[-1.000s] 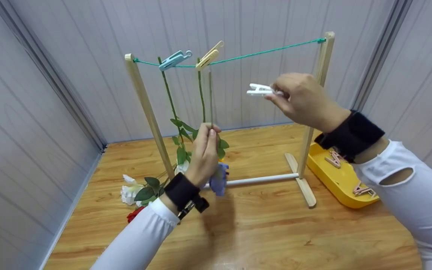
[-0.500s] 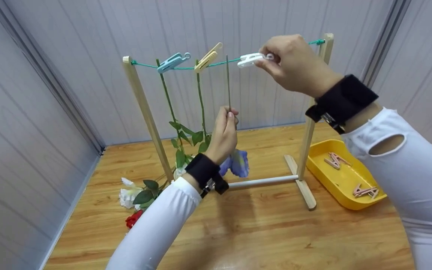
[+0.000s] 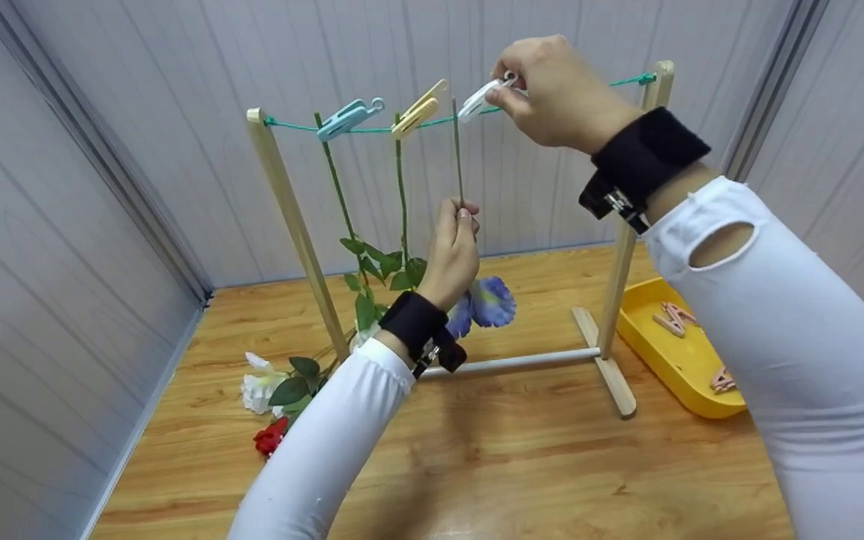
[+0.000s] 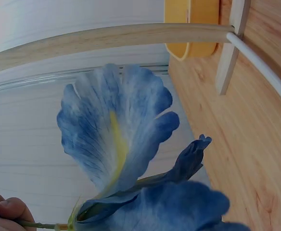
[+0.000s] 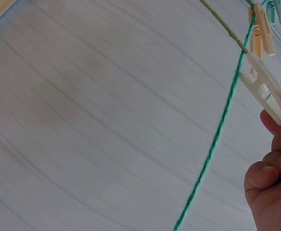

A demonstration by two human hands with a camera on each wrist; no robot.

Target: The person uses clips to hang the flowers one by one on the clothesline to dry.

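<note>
My left hand pinches the thin stem of a blue-purple artificial iris, which hangs bloom down with its stem end rising past the green line. In the left wrist view the iris's petals spread wide beside the fingertips. My right hand pinches a white clothespin at the line, just right of the stem. In the right wrist view the white clothespin's jaws are parted near the line and the stem end; whether they touch either one I cannot tell.
A blue clothespin and a yellow clothespin hold two leafy stems on the line. The wooden frame stands around them. White and red flowers lie at left. A yellow tray with pink clothespins is at right.
My left hand has carried the iris up and to the right, to the line. My right hand has brought the white clothespin up and left to the line, tilting it beside the stem.
</note>
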